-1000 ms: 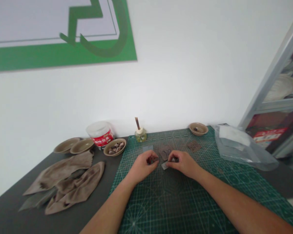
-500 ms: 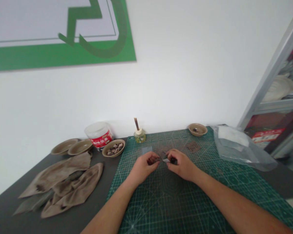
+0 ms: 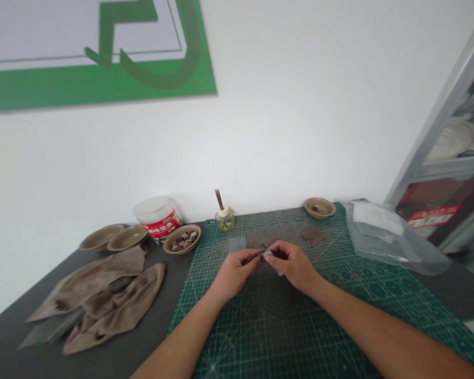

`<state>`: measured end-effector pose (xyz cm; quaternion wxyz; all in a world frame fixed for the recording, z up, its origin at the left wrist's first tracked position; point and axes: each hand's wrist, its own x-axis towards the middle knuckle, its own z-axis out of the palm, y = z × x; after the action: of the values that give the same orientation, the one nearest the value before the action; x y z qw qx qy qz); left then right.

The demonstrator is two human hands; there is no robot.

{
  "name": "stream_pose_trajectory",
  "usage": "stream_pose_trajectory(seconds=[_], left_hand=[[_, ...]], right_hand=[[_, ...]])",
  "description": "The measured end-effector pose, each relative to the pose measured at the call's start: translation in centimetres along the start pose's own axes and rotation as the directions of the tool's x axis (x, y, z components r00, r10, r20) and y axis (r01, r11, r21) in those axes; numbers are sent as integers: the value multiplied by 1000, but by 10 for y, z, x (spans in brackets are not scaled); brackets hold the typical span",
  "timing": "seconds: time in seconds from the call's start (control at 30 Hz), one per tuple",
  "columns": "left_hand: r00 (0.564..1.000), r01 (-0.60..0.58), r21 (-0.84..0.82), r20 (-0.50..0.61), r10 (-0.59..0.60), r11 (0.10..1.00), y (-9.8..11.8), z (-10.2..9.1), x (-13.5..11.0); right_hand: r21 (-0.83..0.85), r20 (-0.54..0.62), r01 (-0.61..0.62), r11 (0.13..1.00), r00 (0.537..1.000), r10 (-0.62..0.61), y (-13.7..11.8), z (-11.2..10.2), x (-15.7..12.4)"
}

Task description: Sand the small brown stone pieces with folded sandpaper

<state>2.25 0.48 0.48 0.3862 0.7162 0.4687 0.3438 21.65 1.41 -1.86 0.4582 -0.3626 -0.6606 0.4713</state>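
Observation:
Above the green cutting mat [image 3: 237, 326], my two hands meet with their fingertips close together. My left hand [image 3: 236, 271] is closed in a pinch on something small and dark, mostly hidden by the fingers. In my right hand [image 3: 294, 266], thumb and fingers grip a small pale grey sheet [image 3: 267, 253], bent against the dark thing. A flat grey piece [image 3: 237, 243] lies just behind my left hand. Beyond my right hand is a brown square [image 3: 313, 237] with dark marks on it. Brownish dust is spread on the mat around the hands.
At left are a bowl of small stone-like pieces [image 3: 182, 239], a clear jar with a red label [image 3: 158, 217], two shallow bowls [image 3: 128, 238] and crumpled brown cloths [image 3: 114, 310]. A reed bottle [image 3: 225, 218], a small bowl [image 3: 319, 208] and a plastic bag [image 3: 391, 247] stand or lie farther back.
My hands have come closer together, and the pale sheet now touches the dark thing and shows more. The view has shifted slightly.

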Motion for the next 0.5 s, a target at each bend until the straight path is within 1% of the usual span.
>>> stream_pose_trajectory(seconds=[0.1,0.23,0.33,0.43,0.5], left_hand=[[997,15,-107,72,-7,994,1,1,0],[997,64,-245,48,-54,967,-1,4,1],[998,62,-338,43,-50,939,-3,5,1],[997,61,-332,67,-41,941,-4,4,1],[997,56,-311,76,-34,949,-4,4,0]], right_hand=[[39,-2,-11,999,1000,11,2,2,0],[53,-37,-50,997,998,52,2,0,-1],[-37,-24,-46,998,999,45,-2,-3,-2],[-119,-21,-32,992,999,30,-5,-4,-3],[-137,-22,-37,990,999,34,-6,-4,-3]])
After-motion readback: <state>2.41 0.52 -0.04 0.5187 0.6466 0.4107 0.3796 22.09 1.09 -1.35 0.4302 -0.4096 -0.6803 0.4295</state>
